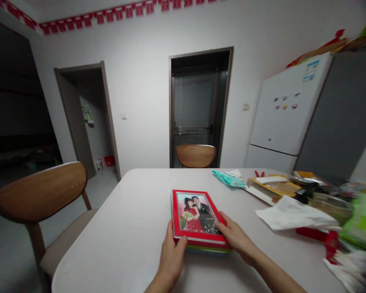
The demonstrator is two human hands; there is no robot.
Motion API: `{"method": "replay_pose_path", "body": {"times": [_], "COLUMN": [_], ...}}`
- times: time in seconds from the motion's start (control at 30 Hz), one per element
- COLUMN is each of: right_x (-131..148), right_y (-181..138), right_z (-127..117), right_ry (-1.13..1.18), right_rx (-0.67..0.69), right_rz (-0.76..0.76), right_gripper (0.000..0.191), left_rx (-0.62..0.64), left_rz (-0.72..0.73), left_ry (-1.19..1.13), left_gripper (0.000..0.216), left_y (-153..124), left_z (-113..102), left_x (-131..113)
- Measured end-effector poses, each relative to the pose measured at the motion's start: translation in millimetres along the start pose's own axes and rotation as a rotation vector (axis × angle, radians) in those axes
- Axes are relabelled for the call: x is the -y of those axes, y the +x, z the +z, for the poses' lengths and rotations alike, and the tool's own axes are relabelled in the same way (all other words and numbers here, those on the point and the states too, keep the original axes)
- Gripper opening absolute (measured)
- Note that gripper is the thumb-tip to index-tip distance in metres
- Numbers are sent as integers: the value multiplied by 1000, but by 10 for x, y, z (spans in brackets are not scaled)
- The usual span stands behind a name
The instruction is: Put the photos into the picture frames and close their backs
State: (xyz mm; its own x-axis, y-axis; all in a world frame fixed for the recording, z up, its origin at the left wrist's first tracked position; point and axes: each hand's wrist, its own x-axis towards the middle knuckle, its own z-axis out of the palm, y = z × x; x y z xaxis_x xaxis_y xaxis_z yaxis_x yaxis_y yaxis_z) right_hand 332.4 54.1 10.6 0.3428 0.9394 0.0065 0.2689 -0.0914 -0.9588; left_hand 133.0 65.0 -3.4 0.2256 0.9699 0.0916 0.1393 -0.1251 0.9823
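Observation:
A red photo album (pixel 195 213), its cover showing a pictured couple inside a red border, lies on the white table (pixel 128 228) in front of me. Green and pale edges show beneath its near side, though I cannot tell whether they belong to a second book. My left hand (pixel 172 252) grips the near left corner, thumb on top and fingers along the left side. On the right side, my right hand (pixel 233 236) holds the edge with its thumb over the cover. The undersides of the fingers are hidden.
Clutter fills the table's right side: a teal packet (pixel 228 179), a white tissue (pixel 295 213), a glass jar (pixel 331 207) and a green bag (pixel 362 221). Wooden chairs stand at the left (pixel 42 191) and far side (pixel 196 156). A white fridge (pixel 286 110) stands behind.

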Motion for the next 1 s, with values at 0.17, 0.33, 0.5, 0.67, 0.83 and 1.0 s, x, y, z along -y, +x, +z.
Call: {"method": "replay_pose_path", "body": {"times": [0.17, 0.33, 0.5, 0.67, 0.83, 1.0], "right_x": [200, 383, 448, 394, 682, 1339], "right_y": [300, 589, 740, 680, 300, -331], "right_z": [754, 1277, 1406, 1270, 1160, 1161], "right_ry": [-98, -113, -149, -158, 133, 702], "right_rx": [8, 24, -12, -130, -90, 336], "right_rz": [-123, -148, -167, -220, -356, -486], "right_gripper": [36, 31, 32, 52, 60, 75], "left_rx": [-135, -210, -303, -438, -496, -165], "left_rz": [-11, 20, 1, -51, -13, 262], "left_ry": [-32, -46, -73, -132, -191, -389], "left_gripper": [56, 49, 49, 59, 65, 73], "left_y": [319, 582, 704, 568, 339, 68], "left_z": [-651, -1091, -1151, -1242, -1292, -1016], "left_x": [139, 256, 338, 417, 0, -967]}}
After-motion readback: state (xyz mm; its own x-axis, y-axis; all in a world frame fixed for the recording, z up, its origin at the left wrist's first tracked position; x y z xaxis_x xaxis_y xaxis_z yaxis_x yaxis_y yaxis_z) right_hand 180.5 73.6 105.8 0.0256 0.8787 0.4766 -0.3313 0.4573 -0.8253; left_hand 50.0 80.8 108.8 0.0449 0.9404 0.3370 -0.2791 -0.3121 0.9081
